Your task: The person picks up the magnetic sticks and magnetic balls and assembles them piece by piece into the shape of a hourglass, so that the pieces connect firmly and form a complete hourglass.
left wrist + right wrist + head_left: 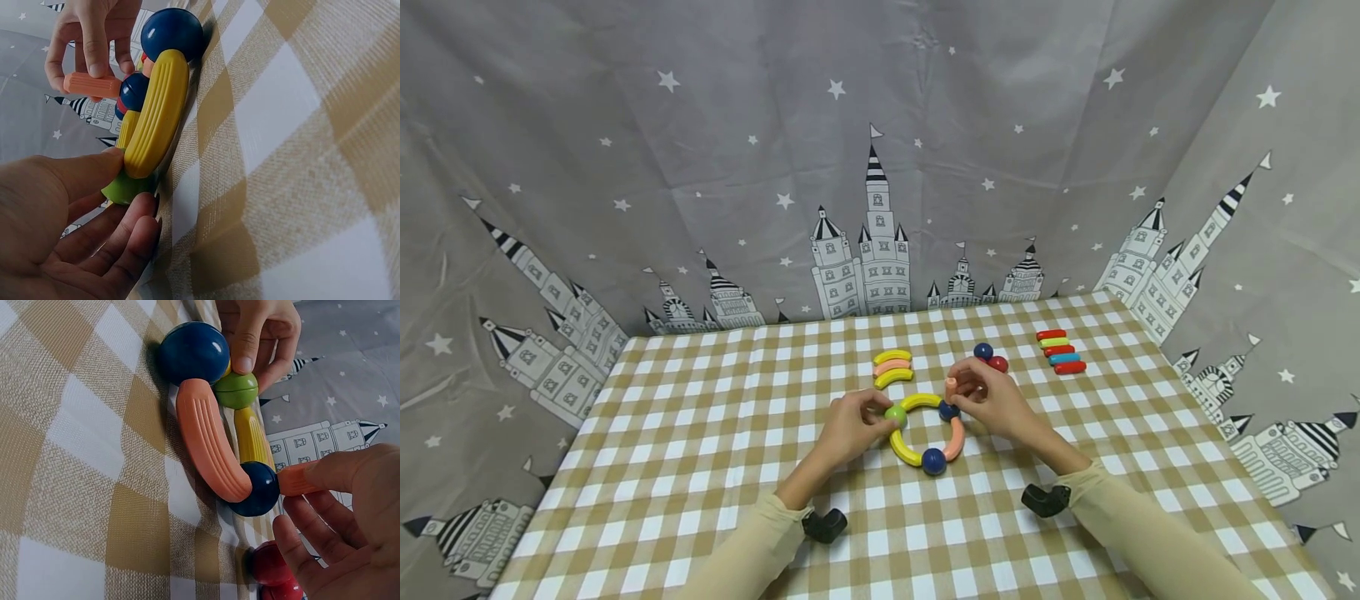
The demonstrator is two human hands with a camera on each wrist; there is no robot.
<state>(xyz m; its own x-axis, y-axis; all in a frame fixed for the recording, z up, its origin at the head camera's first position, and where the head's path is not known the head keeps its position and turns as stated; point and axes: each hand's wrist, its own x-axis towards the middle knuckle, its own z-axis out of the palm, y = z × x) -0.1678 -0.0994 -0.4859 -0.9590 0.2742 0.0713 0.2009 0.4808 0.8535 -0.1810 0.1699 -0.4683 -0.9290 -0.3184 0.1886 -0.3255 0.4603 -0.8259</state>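
Observation:
A ring of curved sticks and balls lies on the cloth: two yellow curved sticks [906,450], an orange curved stick [955,439], a green ball [896,416] and two dark blue balls [934,462]. My left hand [852,427] holds the green ball between thumb and fingers at the ring's left. With my right hand [994,400] I pinch an orange stick [92,85], which stands upright on the far blue ball [257,489] and touches it. In the right wrist view my thumb covers part of that stick.
Behind the ring lies a stack of yellow and orange curved sticks [892,367]. A blue ball [983,352] and red balls [998,364] sit beyond my right hand. Several straight sticks [1063,358] form a row at the right. A checked cloth [700,467] covers the table.

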